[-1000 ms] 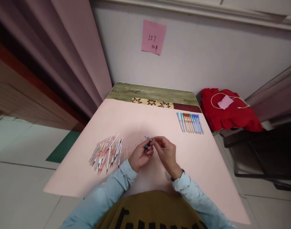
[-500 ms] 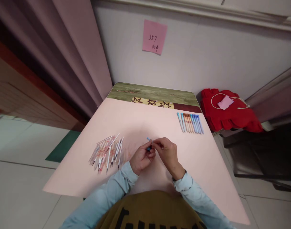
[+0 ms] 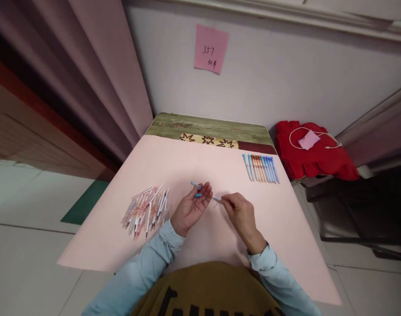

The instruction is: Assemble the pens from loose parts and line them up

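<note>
Palm up over the table, my left hand (image 3: 191, 209) has its fingers stretched out and carries small blue pen parts. One is a blue tube-like pen part (image 3: 195, 184) held by the thumb, the other a short blue piece (image 3: 198, 195) lying at the fingers. To its right, my right hand (image 3: 241, 215) pinches a thin pale-blue and white pen piece (image 3: 216, 199), its tip close to the left fingertips. Whether that piece is a refill or a barrel end is too small to tell.
A pile of white refills and clear pen barrels (image 3: 144, 210) lies on the left of the pink-covered table (image 3: 121, 250). Blue, brown and purple pens (image 3: 261, 169) stand in a row at the far right. A red cloth (image 3: 315, 160) sits beyond the table's right edge.
My hands have come apart: the right has drawn back to the right with the thin pen piece. My left hand has opened its fingers, showing the blue parts.
</note>
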The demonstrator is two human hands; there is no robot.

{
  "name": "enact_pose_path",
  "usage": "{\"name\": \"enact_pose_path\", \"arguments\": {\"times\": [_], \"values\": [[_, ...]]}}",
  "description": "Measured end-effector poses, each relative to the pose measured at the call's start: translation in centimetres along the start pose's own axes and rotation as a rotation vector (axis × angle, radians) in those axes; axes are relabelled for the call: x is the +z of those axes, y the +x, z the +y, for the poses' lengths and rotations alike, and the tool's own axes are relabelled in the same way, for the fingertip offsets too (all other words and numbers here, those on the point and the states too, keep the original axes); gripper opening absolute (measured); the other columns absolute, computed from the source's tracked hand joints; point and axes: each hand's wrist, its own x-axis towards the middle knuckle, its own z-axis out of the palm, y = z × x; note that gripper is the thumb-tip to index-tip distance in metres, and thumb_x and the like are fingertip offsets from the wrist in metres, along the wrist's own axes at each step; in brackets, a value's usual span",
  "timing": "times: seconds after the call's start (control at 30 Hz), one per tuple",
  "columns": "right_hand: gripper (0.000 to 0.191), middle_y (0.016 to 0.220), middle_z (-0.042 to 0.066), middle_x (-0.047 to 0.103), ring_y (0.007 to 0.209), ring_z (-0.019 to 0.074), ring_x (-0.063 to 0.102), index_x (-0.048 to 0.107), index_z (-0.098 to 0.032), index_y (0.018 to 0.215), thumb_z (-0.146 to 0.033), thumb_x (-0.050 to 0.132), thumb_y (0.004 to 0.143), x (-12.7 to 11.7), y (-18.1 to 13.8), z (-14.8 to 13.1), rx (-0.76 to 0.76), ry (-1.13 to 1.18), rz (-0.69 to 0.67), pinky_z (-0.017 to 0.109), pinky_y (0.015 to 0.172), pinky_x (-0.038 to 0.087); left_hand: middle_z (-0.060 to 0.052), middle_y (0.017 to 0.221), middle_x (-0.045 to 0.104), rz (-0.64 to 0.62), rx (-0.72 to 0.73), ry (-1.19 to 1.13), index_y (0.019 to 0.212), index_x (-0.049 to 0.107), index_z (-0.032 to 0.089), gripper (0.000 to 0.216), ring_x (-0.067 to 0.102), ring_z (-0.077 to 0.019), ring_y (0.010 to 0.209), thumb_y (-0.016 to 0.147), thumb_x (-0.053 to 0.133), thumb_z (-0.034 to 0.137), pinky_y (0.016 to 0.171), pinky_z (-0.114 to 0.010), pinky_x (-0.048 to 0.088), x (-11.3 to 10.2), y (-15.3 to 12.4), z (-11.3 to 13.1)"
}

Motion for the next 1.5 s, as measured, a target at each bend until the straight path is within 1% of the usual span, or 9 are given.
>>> {"name": "enact_pose_path", "arguments": {"times": [0.17,0.43,0.53,0.7,0.83,0.97,1.27,1.4,1.5], "values": [[0.024,0.086,0.004,0.068,0.069,0.0138,0.063,0.072,-0.024,0.100,-0.023,0.049,0.097,2.6,-1.3,0.7,-0.035,-0.318,-0.220,0.023,0.058,0.039,-0.014,0.104,0.072,-0.009,-0.003,-0.010,0.086,0.063,0.010,0.021,0.070,-0.0216,0.101,0.098,0.046,0.017,0.091,-0.038,0.058,0.1,-0.1,0.0],[0.019,0.086,0.005,0.066,0.069,0.0141,0.061,0.065,-0.020,0.088,-0.023,0.049,0.097,3.6,-0.4,0.7,-0.069,-0.417,-0.274,0.024,0.056,0.034,-0.014,0.100,0.073,0.016,-0.053,-0.004,0.091,0.063,0.009,0.016,0.071,-0.0222,0.096,0.095,0.049,0.015,0.095,-0.041,0.056,-0.3,0.0,-0.3],[0.018,0.084,0.006,0.066,0.065,0.0145,0.059,0.062,-0.017,0.089,-0.023,0.047,0.096,3.3,-0.3,0.5,-0.044,-0.365,-0.214,0.025,0.055,0.035,-0.014,0.100,0.073,0.029,-0.044,0.002,0.089,0.063,0.009,0.016,0.071,-0.0222,0.097,0.095,0.049,0.015,0.095,-0.041,0.056,-0.3,-0.1,-0.3],[0.015,0.071,0.000,0.063,0.059,0.0129,0.057,0.059,-0.019,0.083,-0.025,0.049,0.093,1.0,0.2,-1.5,0.055,-0.019,-0.033,0.023,0.058,0.041,-0.015,0.100,0.072,0.029,-0.031,0.029,0.083,0.061,0.010,0.020,0.071,-0.0233,0.098,0.096,0.047,0.016,0.091,-0.039,0.057,-0.4,-0.1,-0.9],[0.010,0.079,0.001,0.068,0.066,0.0132,0.063,0.063,-0.021,0.083,-0.024,0.056,0.089,0.0,1.0,-3.8,0.027,0.146,-0.018,0.023,0.064,0.047,-0.012,0.088,0.072,0.008,-0.058,0.062,0.082,0.062,0.010,0.024,0.071,-0.0161,0.080,0.098,0.044,0.016,0.075,-0.027,0.059,-0.6,0.1,-1.8],[0.010,0.084,0.003,0.071,0.073,0.0159,0.065,0.066,-0.021,0.087,-0.019,0.057,0.088,0.7,1.3,-4.5,0.000,0.093,-0.069,0.025,0.067,0.048,-0.006,0.074,0.067,-0.012,-0.048,0.052,0.081,0.062,0.009,0.024,0.063,-0.0080,0.061,0.097,0.046,0.015,0.060,-0.017,0.053,-0.7,0.2,-2.6],[0.013,0.086,0.004,0.070,0.076,0.0180,0.066,0.068,-0.021,0.091,-0.018,0.055,0.090,1.5,1.3,-3.2,-0.018,-0.041,-0.157,0.027,0.070,0.047,-0.004,0.071,0.066,0.013,-0.034,0.058,0.077,0.062,0.009,0.025,0.062,-0.0078,0.061,0.096,0.047,0.012,0.060,-0.017,0.051,-0.8,0.2,-3.3],[0.012,0.084,0.004,0.070,0.074,0.0179,0.066,0.067,-0.021,0.091,-0.023,0.055,0.092,2.0,1.5,-3.2,-0.033,-0.053,-0.119,0.027,0.068,0.047,-0.004,0.069,0.065,0.043,-0.035,0.040,0.078,0.061,0.009,0.026,0.061,-0.0070,0.058,0.097,0.045,0.013,0.057,-0.016,0.050,-0.8,0.4,-3.5],[0.015,0.086,0.004,0.071,0.076,0.0171,0.066,0.067,-0.021,0.094,-0.029,0.055,0.093,1.5,1.8,-3.0,-0.032,0.034,-0.031,0.026,0.069,0.049,-0.006,0.071,0.066,0.027,-0.057,0.045,0.079,0.060,0.010,0.024,0.065,-0.0095,0.062,0.097,0.045,0.014,0.064,-0.020,0.054,-0.6,0.5,-2.9]]}}
